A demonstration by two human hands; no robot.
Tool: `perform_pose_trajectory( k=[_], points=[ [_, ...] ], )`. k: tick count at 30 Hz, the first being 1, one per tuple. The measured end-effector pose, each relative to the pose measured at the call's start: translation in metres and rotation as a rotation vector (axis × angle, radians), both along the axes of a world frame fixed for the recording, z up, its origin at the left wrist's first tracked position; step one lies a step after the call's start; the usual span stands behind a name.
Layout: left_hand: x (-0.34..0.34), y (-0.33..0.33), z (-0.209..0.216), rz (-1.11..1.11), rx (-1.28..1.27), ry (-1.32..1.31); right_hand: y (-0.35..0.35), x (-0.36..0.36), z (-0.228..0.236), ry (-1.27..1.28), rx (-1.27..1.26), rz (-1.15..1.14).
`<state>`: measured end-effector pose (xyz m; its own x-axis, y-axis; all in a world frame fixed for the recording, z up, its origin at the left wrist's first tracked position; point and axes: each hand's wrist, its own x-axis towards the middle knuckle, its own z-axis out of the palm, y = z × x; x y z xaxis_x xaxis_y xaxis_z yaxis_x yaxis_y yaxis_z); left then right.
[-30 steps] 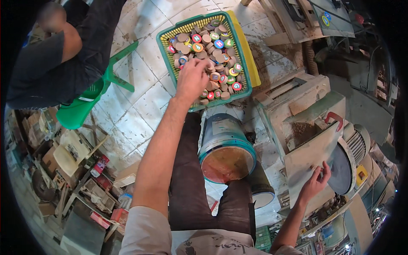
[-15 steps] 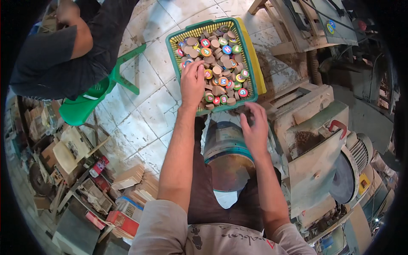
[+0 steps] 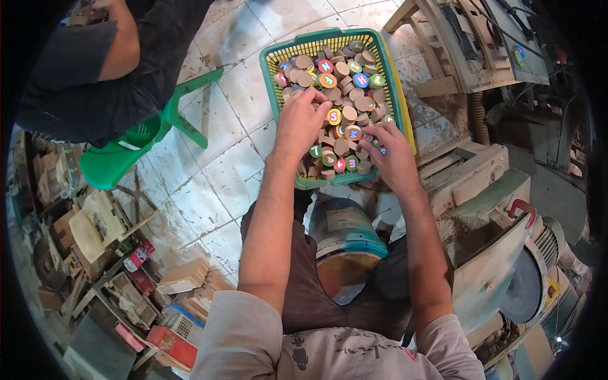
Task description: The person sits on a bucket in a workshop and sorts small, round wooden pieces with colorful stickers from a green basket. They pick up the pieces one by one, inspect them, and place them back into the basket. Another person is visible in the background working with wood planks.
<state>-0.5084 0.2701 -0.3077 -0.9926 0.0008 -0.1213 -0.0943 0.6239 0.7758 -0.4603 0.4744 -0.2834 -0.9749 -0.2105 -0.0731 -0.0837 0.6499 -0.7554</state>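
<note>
A green-rimmed yellow plastic basket [image 3: 271, 82] is heaped with small round wooden discs [image 3: 341, 147]. Some show coloured faces with white symbols, such as a yellow disc [image 3: 334, 116] and an orange disc [image 3: 353, 132]; others are plain brown. My left hand [image 3: 300, 126] reaches over the basket's left side, its fingers bent down among the discs near the yellow one. What lies under those fingertips is hidden. From the right, my right hand [image 3: 394, 156] comes over the pile, thumb and fingers apart, fingertips beside the orange disc.
Between my legs stands a drum-like container [image 3: 342, 221] with a teal band. A person [image 3: 69, 82] sits at the far left beside a green plastic chair [image 3: 120, 158]. A disc sander [image 3: 522, 285] stands at right; wood scraps [image 3: 190, 278] lie at lower left.
My right hand has moved from beyond the basket's near edge up over the discs. My left hand stays at the left side, fingers more bent. The whole view has shifted slightly.
</note>
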Motion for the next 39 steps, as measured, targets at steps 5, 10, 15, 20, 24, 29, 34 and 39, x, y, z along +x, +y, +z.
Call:
perform_pose_trajectory(
  k=[5, 10, 15, 20, 24, 29, 34, 39],
  points=[
    [-0.008, 0.005, 0.014, 0.038, 0.042, -0.074, 0.005, -0.008, -0.011, -0.093, -0.121, -0.058],
    [-0.008, 0.011, 0.003, 0.124, 0.168, -0.039, 0.008, -0.010, -0.016, -0.198, -0.372, -0.194],
    [-0.006, 0.005, 0.011, 0.161, 0.373, -0.193, 0.026, -0.009, -0.016, -0.325, -0.647, -0.341],
    [-0.002, -0.005, 0.013, 0.141, 0.641, -0.301, 0.038, -0.006, -0.011, -0.397, -0.682, -0.330],
    [0.005, -0.010, 0.023, 0.078, 0.727, -0.359, 0.039, 0.001, -0.012, -0.429, -0.817, -0.334],
    [0.010, -0.009, 0.030, 0.016, 0.815, -0.390, 0.035, 0.005, -0.007, -0.427, -0.547, -0.260],
    [0.015, 0.000, 0.037, 0.020, 0.852, -0.378, -0.018, 0.009, 0.024, -0.126, -0.415, -0.247],
    [0.010, 0.002, 0.034, -0.083, 0.908, -0.435, -0.028, 0.002, 0.030, -0.224, -0.641, -0.260]
  ],
)
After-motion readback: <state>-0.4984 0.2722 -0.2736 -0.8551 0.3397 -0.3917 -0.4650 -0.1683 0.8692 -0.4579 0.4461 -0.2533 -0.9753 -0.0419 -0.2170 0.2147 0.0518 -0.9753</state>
